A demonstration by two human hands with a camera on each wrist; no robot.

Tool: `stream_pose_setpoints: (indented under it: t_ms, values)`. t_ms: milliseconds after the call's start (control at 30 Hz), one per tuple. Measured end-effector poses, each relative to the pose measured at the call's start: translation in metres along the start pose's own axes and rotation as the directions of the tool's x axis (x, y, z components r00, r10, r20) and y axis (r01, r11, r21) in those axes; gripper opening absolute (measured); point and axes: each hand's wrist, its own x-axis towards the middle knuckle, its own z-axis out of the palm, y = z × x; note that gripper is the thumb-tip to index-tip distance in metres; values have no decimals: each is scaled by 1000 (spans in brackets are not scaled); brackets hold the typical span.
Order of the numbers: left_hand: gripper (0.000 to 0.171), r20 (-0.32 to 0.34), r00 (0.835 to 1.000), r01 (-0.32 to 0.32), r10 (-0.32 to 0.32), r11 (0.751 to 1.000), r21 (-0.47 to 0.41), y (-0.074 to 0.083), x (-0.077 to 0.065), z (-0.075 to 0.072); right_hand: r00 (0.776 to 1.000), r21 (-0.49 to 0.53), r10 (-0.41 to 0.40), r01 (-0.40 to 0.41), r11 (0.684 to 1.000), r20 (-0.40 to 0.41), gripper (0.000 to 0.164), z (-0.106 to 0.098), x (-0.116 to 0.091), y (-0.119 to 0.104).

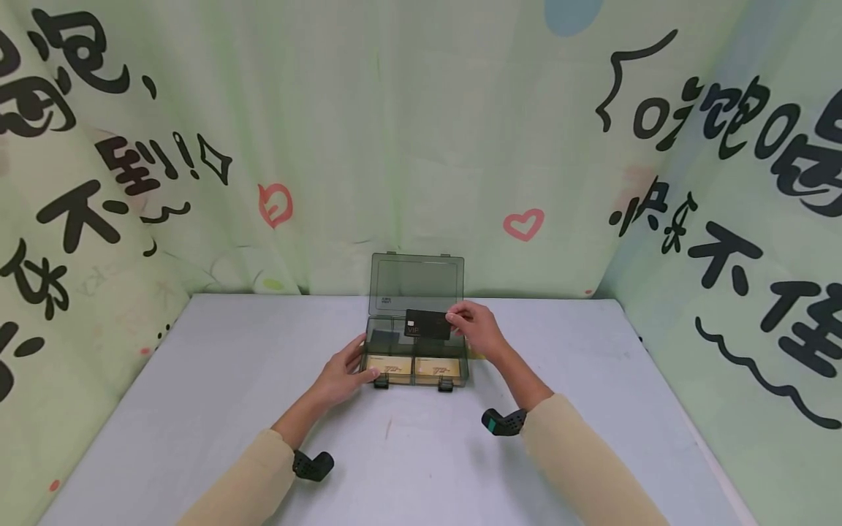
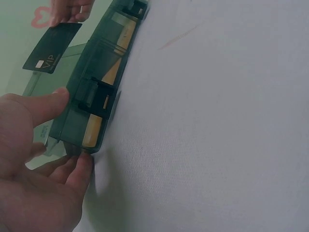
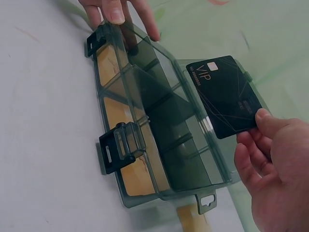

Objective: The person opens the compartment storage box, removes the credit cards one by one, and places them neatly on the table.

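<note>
Right hand [image 1: 479,329] pinches black card [image 1: 426,324]; left hand [image 1: 340,374], half spread, grips box [image 1: 421,350].

head view: bright, even | soft shadows on white table [image 1: 421,467] | wrist views: dimmer, slightly soft

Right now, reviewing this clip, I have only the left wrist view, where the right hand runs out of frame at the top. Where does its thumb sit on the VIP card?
Observer: In the right wrist view, the right hand has its thumb on a corner of the VIP card, on the printed face.
Operator: And from above?
Observer: In the head view, the box holds two tan stacks along its front, with dark printing on top.
Operator: Anything beside the box on the right hand's side?
Observer: Yes, a yellowish item, only partly in view; I can't tell what it is.
</note>
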Motion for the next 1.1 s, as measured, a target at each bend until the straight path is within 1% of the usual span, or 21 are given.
stream_pose_setpoints:
  t_ms: [200,433,800,1000,1100]
  values:
    - [79,3,1000,11,-11,1000,-10,-1,1,1,1000,27,5,-5,1000,2,18,-7,-2,2]
    - [79,11,1000,-6,6,1000,-3,-1,1,0,1000,52,23,-22,998,-15,23,-11,-4,6]
    - [79,18,1000,-20,20,1000,0,-1,0,0,998,16,42,-41,999,-41,22,-19,-6,13]
    - [79,14,1000,-18,18,1000,6,0,-1,0,998,35,42,-41,999,-54,20,-22,-7,14]
    - [80,11,1000,-5,5,1000,4,0,-1,0,998,44,34,-32,999,-55,20,-23,-8,14]
